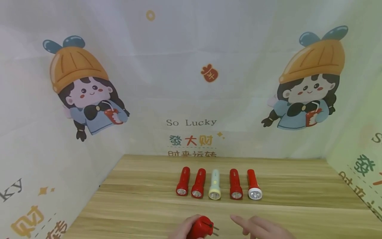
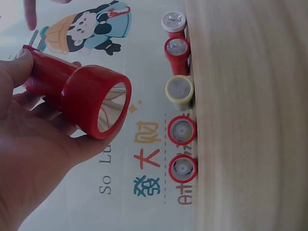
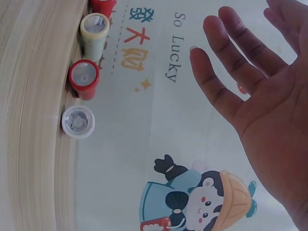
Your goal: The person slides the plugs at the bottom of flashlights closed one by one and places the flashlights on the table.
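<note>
My left hand grips a red flashlight near the front of the table. Two metal plug prongs stick out of its tail end, pointing right toward the other hand. In the left wrist view the flashlight's wide head and its shiny reflector face away from the palm, while the thumb lies by the tail end. Just right of the prongs, apart from them, my right hand holds nothing. Its fingers are extended and spread in the right wrist view.
Farther back, several flashlights lie in a row, lenses toward me: two red ones at left, a pale green one with a yellow rim, another red one, and a red one with a white rim. Printed cloth surrounds the wooden table.
</note>
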The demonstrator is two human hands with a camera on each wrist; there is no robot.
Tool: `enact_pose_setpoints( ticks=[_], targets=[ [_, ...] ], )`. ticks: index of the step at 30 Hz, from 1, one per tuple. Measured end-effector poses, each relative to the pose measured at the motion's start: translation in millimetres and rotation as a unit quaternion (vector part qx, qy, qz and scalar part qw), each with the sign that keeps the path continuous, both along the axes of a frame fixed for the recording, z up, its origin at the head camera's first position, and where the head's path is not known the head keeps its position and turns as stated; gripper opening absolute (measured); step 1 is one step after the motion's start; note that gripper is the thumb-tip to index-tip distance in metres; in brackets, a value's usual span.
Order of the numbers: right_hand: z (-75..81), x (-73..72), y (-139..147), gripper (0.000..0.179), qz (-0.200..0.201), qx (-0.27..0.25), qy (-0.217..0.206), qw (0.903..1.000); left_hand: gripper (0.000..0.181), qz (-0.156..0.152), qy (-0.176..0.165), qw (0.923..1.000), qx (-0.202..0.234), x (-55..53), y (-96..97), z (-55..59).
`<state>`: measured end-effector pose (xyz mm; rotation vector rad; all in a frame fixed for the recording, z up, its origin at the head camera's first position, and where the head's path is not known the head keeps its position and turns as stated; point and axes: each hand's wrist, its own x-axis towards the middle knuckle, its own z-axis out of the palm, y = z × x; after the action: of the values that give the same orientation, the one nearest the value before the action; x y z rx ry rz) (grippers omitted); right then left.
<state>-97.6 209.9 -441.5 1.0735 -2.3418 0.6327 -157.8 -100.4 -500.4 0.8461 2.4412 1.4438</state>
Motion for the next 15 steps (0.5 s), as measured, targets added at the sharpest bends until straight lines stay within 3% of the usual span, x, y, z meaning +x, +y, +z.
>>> enact_pose_setpoints(
  ticks=[1,2,4,5,8,12,15],
  targets=[
    [0.8,0.9,-2.4,0.068,-0.001,0.001,0.019,0.9998,0.052,-0.001,0.008,1.0,0.004,-1.2,1.3,-5.6],
    [1.7,1.7,-4.9,0.066,-0.001,0.0,0.037,0.9993,0.053,0.003,0.0,0.9999,0.011,0.7,3.4,-4.4],
    [3.5,2.6,-9.5,0.061,0.003,-0.002,0.077,0.997,0.051,0.01,0.02,0.9997,0.005,2.0,5.7,-5.4],
    [4.4,3.1,-11.1,0.06,0.007,-0.002,0.09,0.9959,0.053,0.017,-0.001,0.9998,0.007,5.5,8.1,1.2],
    [6.1,4.3,-14.1,0.055,0.014,-0.002,0.111,0.9937,0.053,0.026,-0.01,0.9996,-0.004,12.4,14.3,18.5],
    [6.6,5.5,-16.4,0.056,0.014,0.012,0.126,0.9918,0.056,0.021,-0.052,0.9983,0.014,21.7,23.7,47.5],
    [7.1,6.4,-17.9,0.059,0.006,0.017,0.116,0.9931,0.054,0.006,-0.067,0.9973,0.031,26.0,29.0,61.2]
  ],
)
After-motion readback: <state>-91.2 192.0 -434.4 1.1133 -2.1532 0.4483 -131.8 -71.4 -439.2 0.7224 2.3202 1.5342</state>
